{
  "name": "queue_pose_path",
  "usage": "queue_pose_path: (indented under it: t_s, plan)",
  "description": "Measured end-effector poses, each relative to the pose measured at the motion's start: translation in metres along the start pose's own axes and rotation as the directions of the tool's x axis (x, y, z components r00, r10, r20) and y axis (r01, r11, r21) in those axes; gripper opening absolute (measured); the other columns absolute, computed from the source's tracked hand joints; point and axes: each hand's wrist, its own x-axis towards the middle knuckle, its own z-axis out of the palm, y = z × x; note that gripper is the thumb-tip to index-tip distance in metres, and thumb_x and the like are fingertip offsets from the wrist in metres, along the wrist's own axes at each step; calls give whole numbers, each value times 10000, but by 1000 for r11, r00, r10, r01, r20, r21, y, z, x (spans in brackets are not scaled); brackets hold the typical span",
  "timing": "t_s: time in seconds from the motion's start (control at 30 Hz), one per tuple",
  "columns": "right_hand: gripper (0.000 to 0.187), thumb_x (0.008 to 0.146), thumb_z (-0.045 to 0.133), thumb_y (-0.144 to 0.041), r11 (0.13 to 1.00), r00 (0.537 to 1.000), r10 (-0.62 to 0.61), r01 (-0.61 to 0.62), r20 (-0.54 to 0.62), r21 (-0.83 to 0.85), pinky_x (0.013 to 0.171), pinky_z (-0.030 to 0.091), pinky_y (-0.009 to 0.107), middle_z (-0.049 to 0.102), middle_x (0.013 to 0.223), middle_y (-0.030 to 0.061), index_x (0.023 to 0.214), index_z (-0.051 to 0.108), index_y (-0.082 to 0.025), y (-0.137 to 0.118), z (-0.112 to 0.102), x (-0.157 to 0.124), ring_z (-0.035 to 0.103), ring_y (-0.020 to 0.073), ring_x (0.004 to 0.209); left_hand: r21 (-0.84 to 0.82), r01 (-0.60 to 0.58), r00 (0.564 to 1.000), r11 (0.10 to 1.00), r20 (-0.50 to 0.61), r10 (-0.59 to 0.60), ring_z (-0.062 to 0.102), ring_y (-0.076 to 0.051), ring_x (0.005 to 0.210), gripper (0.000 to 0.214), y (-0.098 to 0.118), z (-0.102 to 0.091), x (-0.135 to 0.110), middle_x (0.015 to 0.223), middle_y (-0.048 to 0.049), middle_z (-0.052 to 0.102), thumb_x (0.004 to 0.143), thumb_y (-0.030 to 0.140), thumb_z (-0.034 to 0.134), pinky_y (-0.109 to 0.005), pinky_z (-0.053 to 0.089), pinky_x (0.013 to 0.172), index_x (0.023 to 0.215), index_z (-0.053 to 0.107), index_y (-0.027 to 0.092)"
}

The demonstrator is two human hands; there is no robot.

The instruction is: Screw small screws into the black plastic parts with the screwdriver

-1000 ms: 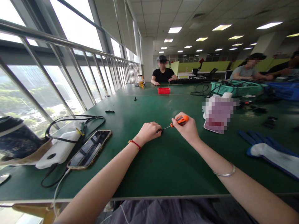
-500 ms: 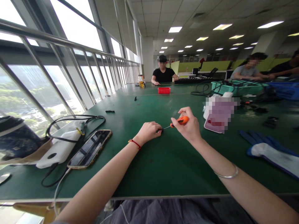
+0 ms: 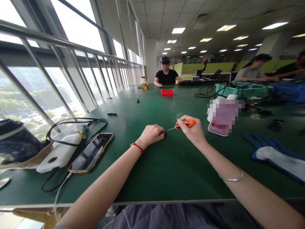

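My right hand (image 3: 192, 131) is closed around the orange-and-black handle of a screwdriver (image 3: 188, 123), with its thin shaft pointing left. The shaft's tip reaches a small black part (image 3: 163, 133) at the fingertips of my left hand (image 3: 152, 135). That hand rests low on the green table, its fingers curled and pinching the part, most of which they hide. I cannot make out what kind of part it is.
A phone (image 3: 91, 153), a white power bank (image 3: 60, 152) and black cables lie to the left. Blue-and-white gloves (image 3: 274, 156) and a pinkish phone (image 3: 218, 127) lie right. Farther back stand a red tray (image 3: 167, 93) and a green basket (image 3: 245, 91). Several people sit beyond.
The fingers of my right hand, partly raised off the screwdriver before, now wrap around its handle, which has shifted slightly right. My left hand stays in place on the small black part.
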Motion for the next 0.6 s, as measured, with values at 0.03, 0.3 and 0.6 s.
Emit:
queue_pose_path:
  t_s: [0.03, 0.3, 0.6]
  plan:
    - [263, 817, 511, -379, 1000, 999, -10, 10, -42, 12, 618, 427, 261, 642, 658, 26, 636, 571, -198, 2, -1, 1, 590, 160, 641, -9, 22, 1000, 1000, -4, -23, 640, -169, 774, 210, 0, 0, -1, 833, -36, 707, 809, 252, 508, -236, 450, 617, 865, 703, 198]
    - [93, 775, 601, -297, 973, 957, 21, 47, 288, -225, 694, 464, 307, 659, 909, 29, 843, 632, -241, 46, 20, 0, 617, 196, 794, -124, 81, 982, 989, -163, -100, 623, -165, 837, 185, -9, 1, -4, 884, -11, 721, 808, 290, 551, -255, 461, 701, 864, 713, 222]
    - [158, 798, 595, -285, 957, 923, -146, 223, 355, -186, 707, 451, 272, 629, 926, 20, 947, 624, -243, 38, 20, -3, 610, 167, 813, -16, -113, 968, 994, -230, 106, 583, -167, 843, 167, 6, -26, -5, 861, -10, 711, 827, 270, 543, -303, 419, 743, 842, 693, 197]
